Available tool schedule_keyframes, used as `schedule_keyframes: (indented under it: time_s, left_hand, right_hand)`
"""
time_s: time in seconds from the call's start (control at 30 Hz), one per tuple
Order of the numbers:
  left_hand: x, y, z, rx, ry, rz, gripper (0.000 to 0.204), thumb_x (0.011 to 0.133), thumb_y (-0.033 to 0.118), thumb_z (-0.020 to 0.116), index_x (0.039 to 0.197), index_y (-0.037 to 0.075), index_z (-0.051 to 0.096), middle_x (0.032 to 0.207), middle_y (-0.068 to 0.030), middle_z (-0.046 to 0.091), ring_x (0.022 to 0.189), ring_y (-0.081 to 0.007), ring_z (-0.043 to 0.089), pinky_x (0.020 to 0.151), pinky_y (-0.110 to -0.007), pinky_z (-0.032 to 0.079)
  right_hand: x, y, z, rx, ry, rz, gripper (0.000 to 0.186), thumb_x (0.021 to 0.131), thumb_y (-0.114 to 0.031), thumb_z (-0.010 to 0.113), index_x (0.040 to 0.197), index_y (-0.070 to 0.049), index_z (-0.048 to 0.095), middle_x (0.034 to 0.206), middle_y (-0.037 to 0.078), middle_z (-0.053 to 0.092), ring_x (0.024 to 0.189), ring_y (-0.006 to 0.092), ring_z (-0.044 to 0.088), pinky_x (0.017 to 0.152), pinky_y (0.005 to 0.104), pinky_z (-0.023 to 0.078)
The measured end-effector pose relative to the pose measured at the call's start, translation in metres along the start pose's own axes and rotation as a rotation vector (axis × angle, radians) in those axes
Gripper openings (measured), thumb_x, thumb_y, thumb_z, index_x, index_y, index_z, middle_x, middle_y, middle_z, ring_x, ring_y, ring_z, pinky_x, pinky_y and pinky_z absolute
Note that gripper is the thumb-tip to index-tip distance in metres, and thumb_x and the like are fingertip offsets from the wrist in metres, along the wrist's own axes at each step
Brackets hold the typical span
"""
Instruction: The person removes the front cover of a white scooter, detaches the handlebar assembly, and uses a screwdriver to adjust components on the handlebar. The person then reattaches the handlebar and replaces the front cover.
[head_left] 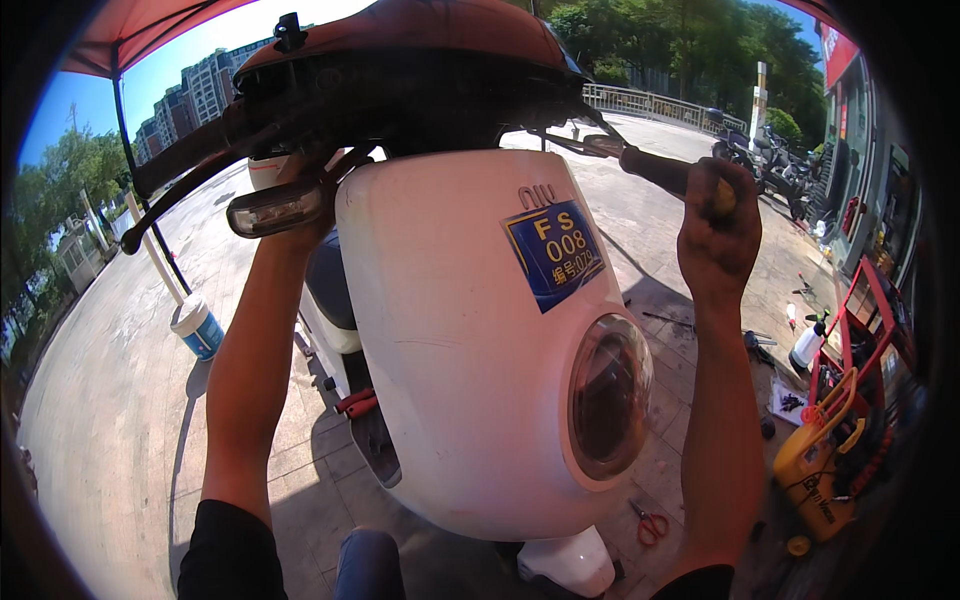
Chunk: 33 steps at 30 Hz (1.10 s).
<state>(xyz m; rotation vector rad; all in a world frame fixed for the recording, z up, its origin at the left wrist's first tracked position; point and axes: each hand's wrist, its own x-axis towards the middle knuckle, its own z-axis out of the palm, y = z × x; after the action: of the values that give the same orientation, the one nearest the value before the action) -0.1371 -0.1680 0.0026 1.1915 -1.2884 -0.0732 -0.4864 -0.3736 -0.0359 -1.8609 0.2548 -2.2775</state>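
Right hand (717, 228) was closed in a full fist around the end of the dark rubber handlebar grip (668, 171) on the white, glossy-bodied electric scooter (470, 340), which stood front-on just below the camera on grey paving. Left hand (305, 190) reached up behind the clear oblong turn-signal lamp (277, 208) under the opposite bar; its fingers were hidden, so its hold could not be told. Red-handled scissors (651, 523) lay on the paving by the front wheel, a yellow plastic jerrycan (815, 470) further right.

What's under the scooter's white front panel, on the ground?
Beneath the white front panel, paving tiles, red-handled scissors and the white front fender show. The wheel itself is covered by the panel and fender.
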Motion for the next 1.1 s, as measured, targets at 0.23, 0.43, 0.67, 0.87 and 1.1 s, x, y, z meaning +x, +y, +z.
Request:
schedule_keyframes:
  time_s: [0.23,0.43,0.67,0.87,1.1]
  left_hand:
    - [0.001,-0.006,-0.018,-0.65,-0.041,-0.142,0.055,0.096,0.038,0.043,0.139,0.004,0.035,0.138,-0.0193,0.042,0.122,-0.0357,0.047,0.104,-0.043,0.041]
    - [-0.002,0.003,-0.019,-0.597,-0.05,-0.141,0.056,0.096,0.038,0.044,0.139,0.004,0.035,0.137,-0.0193,0.043,0.122,-0.0356,0.047,0.104,-0.043,0.042]
    - [-0.005,0.011,-0.015,-0.584,-0.045,-0.158,0.056,0.095,0.038,0.045,0.138,0.004,0.036,0.137,-0.0194,0.043,0.122,-0.0356,0.047,0.103,-0.043,0.042]
    - [-0.005,0.012,-0.018,-0.583,-0.042,-0.159,0.056,0.095,0.039,0.045,0.138,0.004,0.036,0.137,-0.0195,0.043,0.122,-0.0355,0.048,0.103,-0.043,0.042]
    - [-0.006,0.012,-0.019,-0.582,-0.043,-0.157,0.057,0.095,0.039,0.046,0.138,0.003,0.037,0.137,-0.0196,0.043,0.121,-0.0355,0.048,0.102,-0.043,0.043]
  right_hand:
    - [-0.006,0.008,0.016,-0.013,-0.073,0.095,0.02,0.086,-0.016,0.069,0.101,-0.006,0.059,0.085,0.006,0.062,0.077,0.0116,0.059,0.071,0.0248,0.048]
    - [-0.007,0.029,0.009,-0.088,0.133,0.039,0.023,0.083,-0.017,0.071,0.1,-0.007,0.058,0.085,0.008,0.065,0.074,0.0179,0.064,0.068,0.0288,0.051]
    - [0.001,0.051,0.045,0.021,0.14,-0.035,0.025,0.081,-0.018,0.072,0.096,-0.009,0.055,0.074,0.01,0.064,0.062,0.0263,0.066,0.057,0.0338,0.053]
    - [0.003,0.044,0.047,-0.044,0.052,0.004,0.022,0.081,-0.01,0.069,0.1,-0.008,0.057,0.081,0.007,0.064,0.071,0.0198,0.064,0.066,0.0298,0.051]
    - [0.005,0.042,0.048,-0.002,0.042,0.104,0.025,0.081,-0.012,0.071,0.101,-0.008,0.058,0.084,0.007,0.064,0.075,0.0172,0.063,0.07,0.029,0.051]
